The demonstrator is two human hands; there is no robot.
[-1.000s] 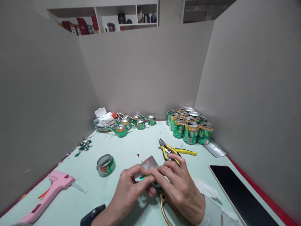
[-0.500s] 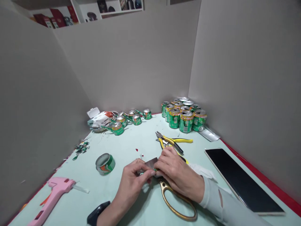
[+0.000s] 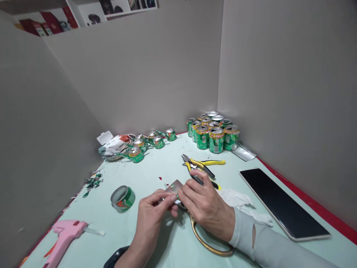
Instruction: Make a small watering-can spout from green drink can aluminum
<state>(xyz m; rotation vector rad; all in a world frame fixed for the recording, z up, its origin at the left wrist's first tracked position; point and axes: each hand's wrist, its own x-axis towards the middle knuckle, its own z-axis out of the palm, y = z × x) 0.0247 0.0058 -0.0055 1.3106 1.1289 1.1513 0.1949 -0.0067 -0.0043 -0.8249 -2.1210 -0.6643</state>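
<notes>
My left hand is closed, its thumb and fingers pinching a small piece of silvery can sheet with a bit of green showing. At the right side of that piece, my right hand has its fingers curled in against it, the index finger lifted; its thumb is hidden. Gold-handled scissors lie under my right hand, their blades mostly out of sight. Just beyond my fingers are yellow-and-black pliers. To the left stands a cut green can section, open at the top.
A pink glue gun lies at front left, near green metal scraps. Small can pieces and a wipes pack sit at the back. Several whole cans stand back right. A tablet and white tissue lie right.
The view has shifted slightly. My right index finger has lifted and my right hand has shifted on the sheet, so more of its silvery surface shows. My left hand keeps its pinch.
</notes>
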